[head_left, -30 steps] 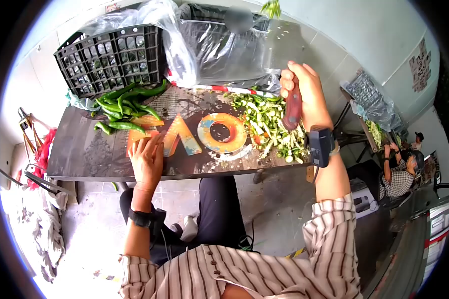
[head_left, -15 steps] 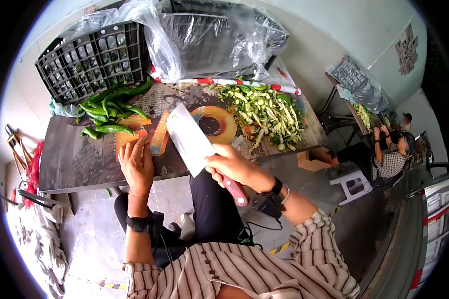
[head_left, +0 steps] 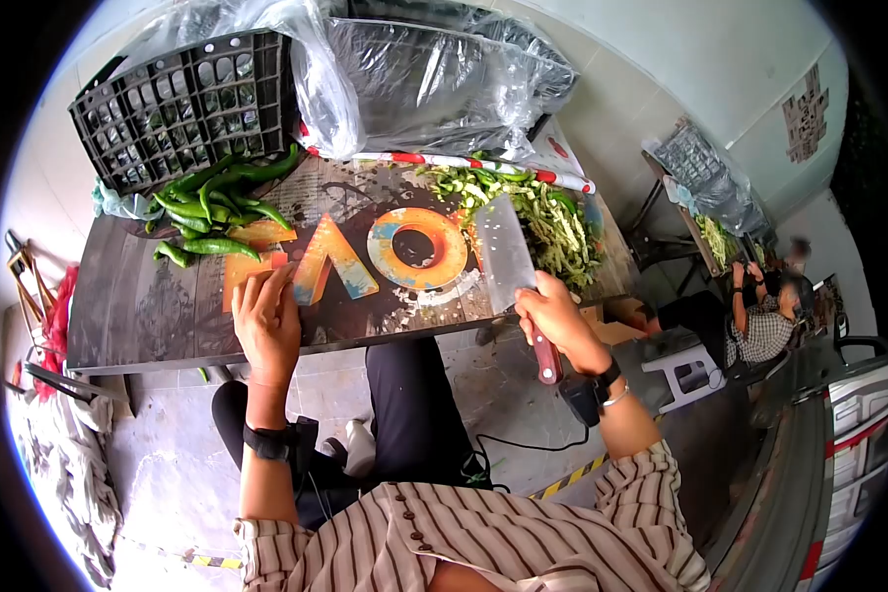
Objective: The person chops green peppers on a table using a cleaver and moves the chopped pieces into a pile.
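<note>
A wide-bladed cleaver (head_left: 506,255) with a reddish-brown handle is gripped in my right hand (head_left: 560,314). Its blade stands at the left edge of a heap of chopped green peppers (head_left: 557,237) on the right part of the table. My left hand (head_left: 268,321) rests palm down near the table's front edge, over the orange lettering, its fingers slightly bent and nothing visible in them. Beyond that hand lies a pile of whole green peppers (head_left: 212,202), with one long pepper (head_left: 219,247) at its near side.
Behind the peppers, a black plastic crate (head_left: 187,113) leans on its side, beside a larger crate wrapped in clear plastic (head_left: 424,84). The wooden table (head_left: 158,316) has large painted letters. Off to the right, another person (head_left: 764,326) sits by a second table.
My right hand has carried the cleaver rightwards, from the middle of the table to the chopped peppers, uncovering the painted letters. The left hand stays almost in place.
</note>
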The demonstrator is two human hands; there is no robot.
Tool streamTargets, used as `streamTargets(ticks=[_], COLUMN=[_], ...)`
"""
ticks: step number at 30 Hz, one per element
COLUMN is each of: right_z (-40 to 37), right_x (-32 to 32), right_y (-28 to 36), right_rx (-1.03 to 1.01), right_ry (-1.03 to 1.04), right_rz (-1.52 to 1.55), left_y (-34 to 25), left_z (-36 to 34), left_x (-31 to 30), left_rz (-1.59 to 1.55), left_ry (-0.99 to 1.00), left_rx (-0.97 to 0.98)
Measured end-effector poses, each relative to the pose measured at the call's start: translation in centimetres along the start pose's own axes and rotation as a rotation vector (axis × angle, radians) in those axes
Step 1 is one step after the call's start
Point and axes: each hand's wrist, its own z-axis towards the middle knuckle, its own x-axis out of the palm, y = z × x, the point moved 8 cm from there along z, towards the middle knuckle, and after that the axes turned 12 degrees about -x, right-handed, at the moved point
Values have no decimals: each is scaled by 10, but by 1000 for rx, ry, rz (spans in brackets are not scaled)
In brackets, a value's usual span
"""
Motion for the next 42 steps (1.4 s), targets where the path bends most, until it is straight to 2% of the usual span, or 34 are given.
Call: streamTargets(ticks=[4, 9, 13, 15, 21, 25, 27, 32, 35, 42], right_z=[-8, 11, 35, 47, 77, 65, 53, 28, 13, -17], right_x=[17, 95, 149, 159, 119, 69, 51, 12, 6, 41], right_y=[11, 29, 37, 31, 14, 10, 6, -6, -8, -7], right_rx=[-37, -121, -142, -90, -140, -89, -73, -30, -61, -93], right_ry=[47, 283, 383, 380, 345, 163, 158, -2, -62, -60], right_rz=[108, 286, 334, 323, 290, 257, 226, 185, 139, 370], left_y=[-1, 0, 2, 1, 1, -4, -2, -2, -3, -2], left_z=[0, -1, -1, 0, 0, 0, 0, 0, 0, 0], left_x=[2, 5, 6, 5, 4, 1, 1, 1, 0, -1], left_rz=[5, 23, 23, 16, 23, 8, 2, -9, -8, -16], left_ry=[23, 0, 0, -4, 20, -8, -3, 4, -13, -44], left_rx=[-9, 18, 9, 14, -17, 26, 1, -2, 24, 36])
